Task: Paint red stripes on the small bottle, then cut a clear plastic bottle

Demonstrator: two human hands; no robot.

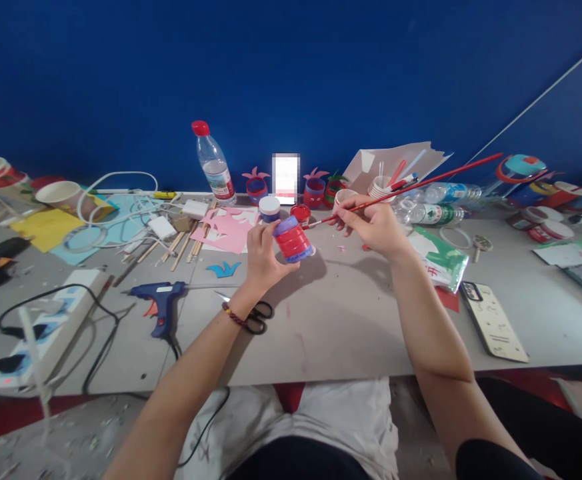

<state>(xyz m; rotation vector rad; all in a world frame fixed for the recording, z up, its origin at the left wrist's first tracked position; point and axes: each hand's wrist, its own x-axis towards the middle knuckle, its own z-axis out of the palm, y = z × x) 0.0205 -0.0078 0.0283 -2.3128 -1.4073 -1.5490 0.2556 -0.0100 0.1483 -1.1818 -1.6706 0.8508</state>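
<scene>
The left hand point(262, 257) grips a red-and-purple painted cup point(292, 240), tilted above the tabletop point(351, 327), while the right hand point(372, 225) holds 1 long red paintbrush point(441, 177), its tip near the cup. Just beyond the cup, between the 2 hands, stands a red paint pot point(301, 214); black-handled scissors point(256, 325) lie under the left forearm, a blue glue gun point(163, 300) left of it.

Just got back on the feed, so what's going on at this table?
A person's left hand holds a small red cup with blue-purple ends, tilted above the table. The right hand grips a long red paintbrush, its tip close to the cup; I can't tell whether they touch. A small red pot stands just behind the cup. A blue glue gun lies off to the left, not in hand.
</scene>
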